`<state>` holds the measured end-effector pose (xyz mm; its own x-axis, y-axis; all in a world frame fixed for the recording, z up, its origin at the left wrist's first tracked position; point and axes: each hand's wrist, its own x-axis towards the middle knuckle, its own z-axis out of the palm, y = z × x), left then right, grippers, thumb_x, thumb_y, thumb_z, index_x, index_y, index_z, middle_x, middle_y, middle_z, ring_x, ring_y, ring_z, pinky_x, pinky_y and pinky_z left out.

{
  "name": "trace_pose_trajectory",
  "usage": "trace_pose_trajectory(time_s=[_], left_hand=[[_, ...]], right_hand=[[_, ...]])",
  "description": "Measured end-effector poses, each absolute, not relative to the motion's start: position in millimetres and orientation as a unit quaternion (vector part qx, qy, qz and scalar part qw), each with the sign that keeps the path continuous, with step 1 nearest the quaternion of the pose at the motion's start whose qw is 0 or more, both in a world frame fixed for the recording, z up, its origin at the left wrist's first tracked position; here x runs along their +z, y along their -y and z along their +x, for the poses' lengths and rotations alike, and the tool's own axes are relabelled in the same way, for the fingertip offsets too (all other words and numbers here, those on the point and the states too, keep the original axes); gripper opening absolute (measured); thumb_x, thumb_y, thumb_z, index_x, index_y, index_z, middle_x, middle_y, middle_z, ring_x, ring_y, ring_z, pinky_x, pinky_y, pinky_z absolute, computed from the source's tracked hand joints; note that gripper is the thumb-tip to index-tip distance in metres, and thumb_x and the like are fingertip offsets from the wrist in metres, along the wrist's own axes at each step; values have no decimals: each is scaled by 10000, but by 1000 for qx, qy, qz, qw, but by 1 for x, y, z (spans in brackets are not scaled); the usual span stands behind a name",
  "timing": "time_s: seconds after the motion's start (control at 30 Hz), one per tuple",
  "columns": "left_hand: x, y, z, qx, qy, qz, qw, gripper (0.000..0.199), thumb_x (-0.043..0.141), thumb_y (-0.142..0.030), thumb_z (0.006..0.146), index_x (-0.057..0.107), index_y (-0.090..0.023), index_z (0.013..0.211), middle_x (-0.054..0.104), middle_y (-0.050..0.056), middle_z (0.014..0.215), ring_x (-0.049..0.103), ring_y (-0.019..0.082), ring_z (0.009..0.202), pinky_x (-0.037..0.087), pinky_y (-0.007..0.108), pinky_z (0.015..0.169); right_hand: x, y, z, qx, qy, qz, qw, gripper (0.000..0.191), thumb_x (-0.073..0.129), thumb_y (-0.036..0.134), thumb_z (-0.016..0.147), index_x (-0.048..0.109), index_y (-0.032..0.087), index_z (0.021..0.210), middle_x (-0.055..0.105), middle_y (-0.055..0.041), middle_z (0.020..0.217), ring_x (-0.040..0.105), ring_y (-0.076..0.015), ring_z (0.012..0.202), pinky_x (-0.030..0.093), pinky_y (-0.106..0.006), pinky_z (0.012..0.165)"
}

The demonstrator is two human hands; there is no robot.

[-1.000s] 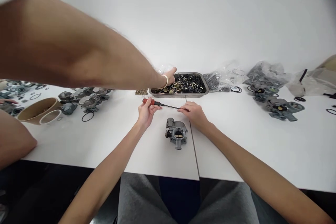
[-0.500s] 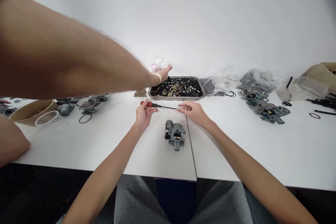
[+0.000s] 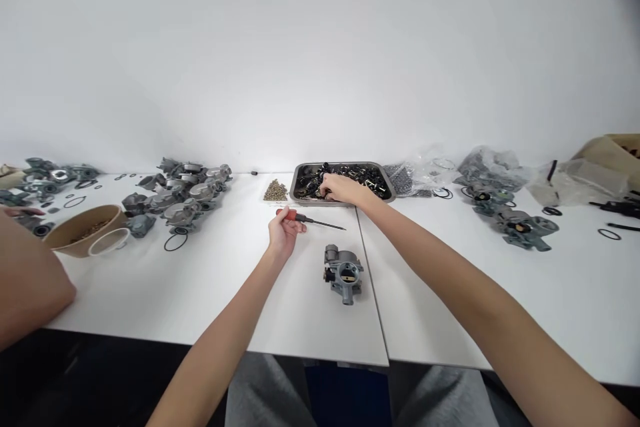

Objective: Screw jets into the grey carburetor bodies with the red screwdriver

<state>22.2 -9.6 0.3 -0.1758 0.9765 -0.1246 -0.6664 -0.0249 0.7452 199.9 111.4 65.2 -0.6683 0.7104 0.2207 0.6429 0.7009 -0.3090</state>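
Wrapped round the red handle of a screwdriver (image 3: 300, 216), my left hand (image 3: 283, 233) keeps its dark shaft pointing right above the table. My right hand (image 3: 343, 188) reaches into a metal tray (image 3: 300, 199) heaped with small black and brass-coloured parts (image 3: 370, 177). Its fingers are bent and pinched together at the tray's left half; what lies between them is hidden. Closer to me, a grey metal carburetor (image 3: 345, 275) rests on the white table, its round opening showing a brass strip. Neither hand touches it.
Small brass pieces (image 3: 275, 191) lie left of the tray. Several carburetors (image 3: 187, 197) and a tan bowl (image 3: 83, 233) are farther left, near another person's arm (image 3: 30, 280). Plastic bags (image 3: 493, 167) and more carburetors (image 3: 520, 227) stand right. A seam (image 3: 373, 280) divides the tabletop.
My right hand has left the screwdriver's tip and moved up into the tray. The other person's arm that reached across to the tray has withdrawn. My left hand still holds the screwdriver.
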Motion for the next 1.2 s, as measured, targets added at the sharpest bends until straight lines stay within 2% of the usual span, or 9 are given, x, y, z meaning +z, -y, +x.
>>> trace_pose_trajectory(time_s=[0.1,0.23,0.37,0.6,1.0,1.2], left_hand=[[0,8,22,678,-355,220,606,199,592,-327,779,526,-155,705,621,15,592,461,101,367,444,290,486],[1,8,23,675,-355,214,610,187,556,-306,800,528,-153,696,623,26,589,457,106,366,439,293,479],[1,7,24,677,-352,208,612,185,541,-294,809,521,-154,689,620,28,584,449,112,355,432,301,467],[-2,5,23,675,-350,210,615,191,548,-290,805,535,-144,682,637,42,611,453,110,359,439,303,470],[-2,5,22,671,-354,211,617,183,548,-300,796,533,-141,705,641,45,618,449,102,366,437,297,477],[-1,4,24,672,-351,201,620,175,533,-283,799,538,-135,706,644,61,614,446,111,360,431,307,473]], right_hand=[[66,-118,192,104,909,-381,135,200,706,-40,615,691,157,584,689,-79,771,612,-157,679,376,-246,623],[68,-123,197,117,905,-390,128,152,709,32,670,700,166,598,674,-40,621,578,-132,571,356,-244,579],[64,-126,208,131,895,-389,174,122,657,142,780,755,175,716,731,-37,718,619,-131,641,396,-231,620],[53,-128,216,176,860,-405,256,143,684,232,776,794,148,812,760,-59,761,676,-158,688,466,-234,643],[47,-132,217,164,822,-454,304,119,707,211,728,802,150,768,757,-79,741,678,-184,693,462,-258,658],[60,-120,216,177,811,-462,313,98,703,198,724,780,141,743,745,-90,742,661,-191,708,470,-288,705]])
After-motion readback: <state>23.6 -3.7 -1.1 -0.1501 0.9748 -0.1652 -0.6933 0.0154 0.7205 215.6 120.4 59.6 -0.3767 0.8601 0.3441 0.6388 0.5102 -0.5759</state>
